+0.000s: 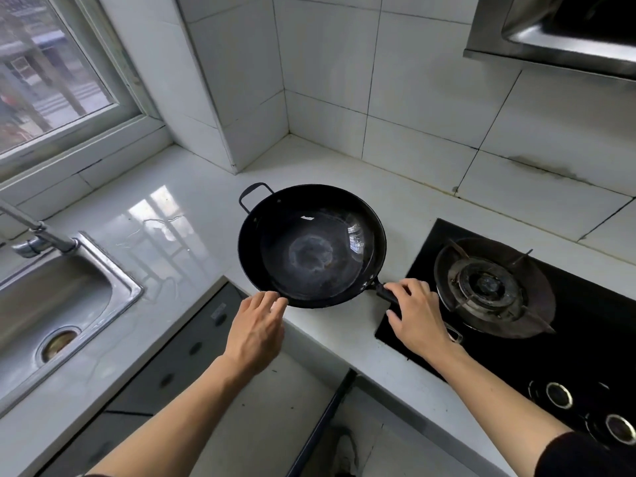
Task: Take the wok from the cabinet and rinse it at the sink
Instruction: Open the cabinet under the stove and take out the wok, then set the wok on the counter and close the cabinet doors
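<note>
**Wok on the tabletop corner, both hands at it**

The wok [311, 246] is seen upright on the white tabletop [192, 215], between the sink [62, 294] and the gas hob [499, 294], its near edge overhanging the tabletop corner. The right hand [418, 313] is closed around the long handle [387, 294]. The left hand [256, 327] is held loosely open, fingertips at the near rim; firm contact cannot be confirmed.

Handling, as judged: dark metal, rigid, probably fairly heavy for one wrist. A glossy, wet-looking interior suggests a slippery rim. Best taken by the long handle, with the small loop handle [254, 196] on the far side available as a second hold. Not fragile, though the tabletop could be knocked.

No brand, label or legible writing is made out anywhere
</note>
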